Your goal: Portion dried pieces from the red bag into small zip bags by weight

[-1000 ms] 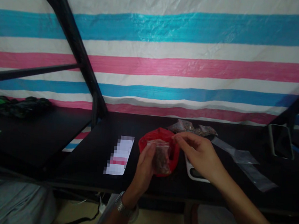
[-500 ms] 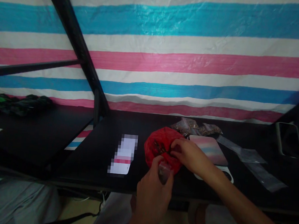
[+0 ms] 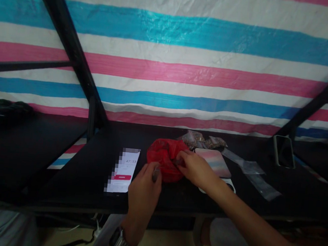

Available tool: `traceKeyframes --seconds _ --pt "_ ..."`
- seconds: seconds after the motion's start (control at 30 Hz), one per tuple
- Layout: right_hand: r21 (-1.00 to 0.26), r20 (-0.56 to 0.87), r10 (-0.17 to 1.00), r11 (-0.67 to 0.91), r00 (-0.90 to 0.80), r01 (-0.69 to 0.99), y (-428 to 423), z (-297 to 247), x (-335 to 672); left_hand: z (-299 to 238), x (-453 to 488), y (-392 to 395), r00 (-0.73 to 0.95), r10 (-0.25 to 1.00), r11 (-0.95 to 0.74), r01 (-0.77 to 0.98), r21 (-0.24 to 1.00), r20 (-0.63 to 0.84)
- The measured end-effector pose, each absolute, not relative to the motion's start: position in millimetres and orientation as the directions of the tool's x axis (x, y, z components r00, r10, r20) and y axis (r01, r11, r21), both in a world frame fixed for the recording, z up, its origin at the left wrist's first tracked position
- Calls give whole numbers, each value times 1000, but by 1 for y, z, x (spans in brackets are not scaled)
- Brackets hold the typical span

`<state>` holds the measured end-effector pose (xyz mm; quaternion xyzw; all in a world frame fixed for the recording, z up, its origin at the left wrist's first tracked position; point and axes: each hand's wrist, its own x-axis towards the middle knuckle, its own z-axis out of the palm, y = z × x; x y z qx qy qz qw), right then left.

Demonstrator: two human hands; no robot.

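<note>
A crumpled red plastic bag (image 3: 166, 150) lies on the black table. At its right side, my right hand (image 3: 198, 168) has its fingers bent and closed on the red plastic; the fingertips are partly hidden in the folds. My left hand (image 3: 145, 186), with a watch on the wrist, is at the near left edge of the red bag. Between its thumb and fingers is a small clear plastic bag (image 3: 155, 173) with dark contents, mostly covered by the hand. Behind the red bag lie small clear bags (image 3: 193, 139) filled with brown bits.
A lit phone (image 3: 125, 173) lies left of the red bag. To the right are a pastel striped pouch (image 3: 213, 162), a white item (image 3: 230, 184) under it, flat clear bags (image 3: 253, 169) and an upright phone (image 3: 284, 152). Black frame bars (image 3: 80, 62) rise at both sides.
The view has shifted, so the table things appear further left. The red bag's mouth has folded inward, hiding the dark contents seen before. My left hand has turned, covering more of the small bag.
</note>
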<state>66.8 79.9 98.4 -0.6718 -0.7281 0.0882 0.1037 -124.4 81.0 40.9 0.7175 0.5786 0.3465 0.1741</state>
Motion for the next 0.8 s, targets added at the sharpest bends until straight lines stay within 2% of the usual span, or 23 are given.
traceKeyframes --seconds 0.1,0.27,0.37,0.47,0.57,0.67,0.8 --pt "-262 5 997 74 -75 962 79 101 70 41 -129 85 -62 924 -262 615 744 377" --pt "-130 21 1000 -11 13 991 75 107 58 40 -120 63 -250 843 -355 406 842 476" --pt "-75 -17 1000 8 -10 997 68 108 45 37 -106 48 -187 909 -300 324 897 372" --pt "-56 -50 998 42 -45 998 61 108 36 37 -97 48 -130 962 -184 348 919 242" --pt "-122 -69 993 83 -92 989 58 110 35 38 -96 63 -162 953 -173 402 899 256" --pt "-220 -71 994 60 -78 974 63 112 38 40 -101 78 -169 936 -217 414 884 309" --pt "-207 -46 998 -51 42 977 74 111 40 44 -106 86 -190 940 -211 324 922 282"
